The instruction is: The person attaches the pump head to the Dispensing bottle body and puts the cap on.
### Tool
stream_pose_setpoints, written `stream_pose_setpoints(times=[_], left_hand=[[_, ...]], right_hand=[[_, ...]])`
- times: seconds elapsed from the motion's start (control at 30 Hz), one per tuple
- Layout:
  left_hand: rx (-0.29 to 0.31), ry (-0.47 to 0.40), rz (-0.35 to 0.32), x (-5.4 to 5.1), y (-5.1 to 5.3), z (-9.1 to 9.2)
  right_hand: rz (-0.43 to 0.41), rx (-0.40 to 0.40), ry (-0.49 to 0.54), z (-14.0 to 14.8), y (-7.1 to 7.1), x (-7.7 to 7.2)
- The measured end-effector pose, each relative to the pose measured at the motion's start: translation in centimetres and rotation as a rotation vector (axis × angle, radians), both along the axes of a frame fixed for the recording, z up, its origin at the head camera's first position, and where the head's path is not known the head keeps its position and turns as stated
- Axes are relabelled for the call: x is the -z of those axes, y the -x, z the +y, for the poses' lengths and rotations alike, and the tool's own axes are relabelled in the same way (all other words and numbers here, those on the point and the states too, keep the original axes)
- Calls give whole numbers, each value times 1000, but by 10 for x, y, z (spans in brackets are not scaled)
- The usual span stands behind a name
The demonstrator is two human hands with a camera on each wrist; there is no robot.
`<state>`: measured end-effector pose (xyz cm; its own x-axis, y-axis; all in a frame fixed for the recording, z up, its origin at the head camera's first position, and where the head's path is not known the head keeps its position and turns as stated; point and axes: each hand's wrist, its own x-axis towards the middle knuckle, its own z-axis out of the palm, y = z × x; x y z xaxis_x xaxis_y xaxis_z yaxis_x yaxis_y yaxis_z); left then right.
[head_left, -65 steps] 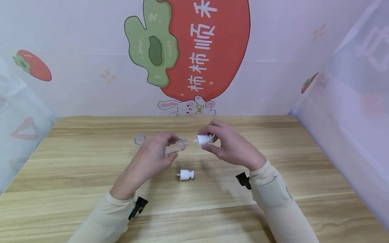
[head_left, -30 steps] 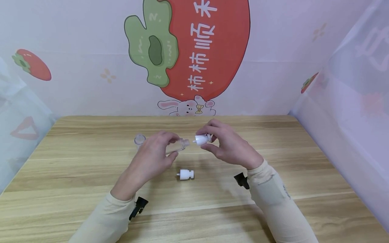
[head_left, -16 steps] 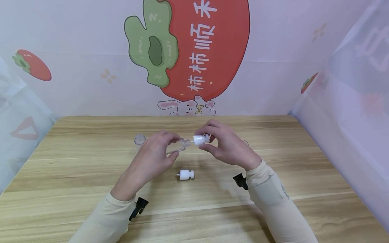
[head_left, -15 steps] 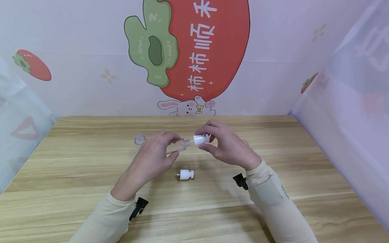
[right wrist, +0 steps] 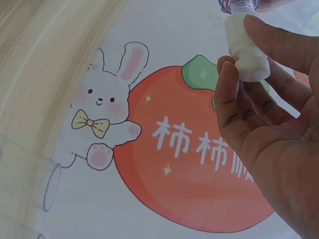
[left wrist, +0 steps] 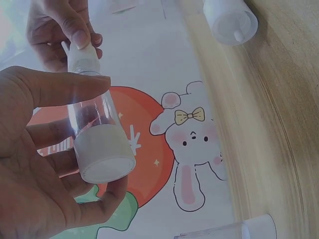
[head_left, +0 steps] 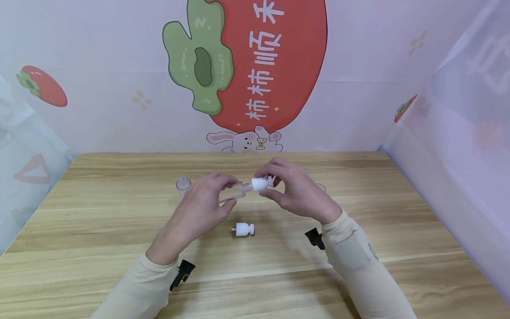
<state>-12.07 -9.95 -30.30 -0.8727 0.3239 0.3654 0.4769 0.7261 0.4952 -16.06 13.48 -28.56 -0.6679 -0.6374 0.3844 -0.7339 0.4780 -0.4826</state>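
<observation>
My left hand [head_left: 201, 201] holds a clear bottle [head_left: 236, 191] on its side above the table, mouth to the right. A white bottom section [left wrist: 105, 154] of the bottle shows in the left wrist view. With thumb and fingers, my right hand [head_left: 296, 188] pinches a white pump head [head_left: 260, 184], lined up against the bottle's threaded neck [right wrist: 243, 6]. The pump head's thin tip is out of sight; how far it sits on the neck I cannot tell. A second white pump head [head_left: 244, 229] lies on the table, nearer than both hands.
Another clear bottle [head_left: 183, 182] is partly hidden beyond my left hand; its white end section [left wrist: 260, 230] shows in the left wrist view. Clear tube-shaped pieces [right wrist: 30, 174] appear at the right wrist view's left edge. A printed backdrop [head_left: 350, 115] rises behind the wooden table [head_left: 99, 221].
My right hand has moved slightly left, bringing the pump head from a gap away up to the bottle's neck. My left hand and the bottle have barely moved. The pump head on the table stays put.
</observation>
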Motion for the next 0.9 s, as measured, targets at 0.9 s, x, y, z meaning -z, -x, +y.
stream_pose_setpoints(times=[0.9], left_hand=[[25, -11, 3, 0, -2, 2]], right_hand=[[19, -34, 28, -4, 0, 2]])
